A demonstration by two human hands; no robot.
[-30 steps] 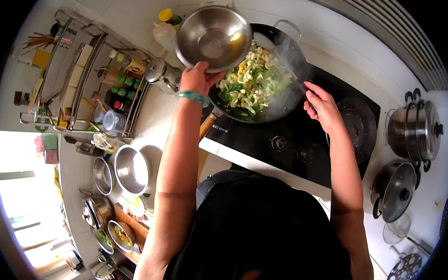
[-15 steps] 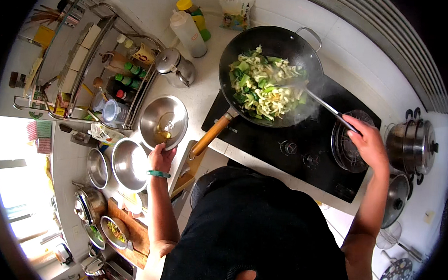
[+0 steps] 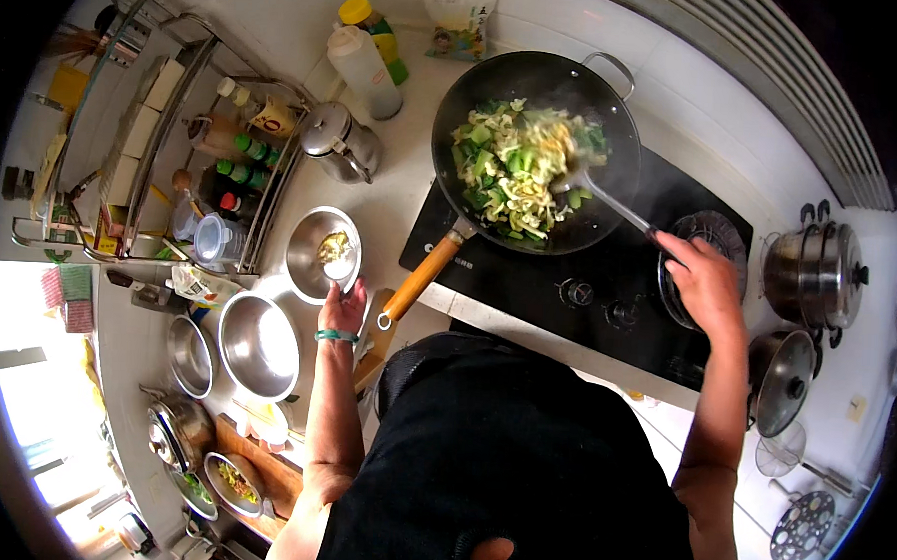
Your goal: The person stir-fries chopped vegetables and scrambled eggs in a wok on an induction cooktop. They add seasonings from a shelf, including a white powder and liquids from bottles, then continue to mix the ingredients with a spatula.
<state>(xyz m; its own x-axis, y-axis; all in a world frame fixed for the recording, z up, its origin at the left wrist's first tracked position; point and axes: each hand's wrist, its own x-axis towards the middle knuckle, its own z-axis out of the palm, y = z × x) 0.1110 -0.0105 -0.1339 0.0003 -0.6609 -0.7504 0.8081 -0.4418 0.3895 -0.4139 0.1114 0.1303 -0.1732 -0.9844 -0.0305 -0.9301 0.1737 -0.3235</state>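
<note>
My left hand grips the near rim of a small steel bowl, which has a little yellowish liquid in it. The bowl looks tilted and stands to the left of the wok's wooden handle. With my right hand I hold a metal wok spatula by the end of its dark grip. Its head is down among the chopped greens and pale pieces in a black wok. Part of the food is blurred by motion, and the spatula's head is partly covered.
The wok stands on a black glass hob; its second burner lies under my right hand. A steel pitcher and squeeze bottle are beyond the bowl. A larger steel bowl, condiment rack and stacked pot flank me.
The spatula's head has moved left and nearer me, pushing food about in the wok. My right hand has shifted left. My left hand and its bowl have moved slightly, with the bowl tilted differently.
</note>
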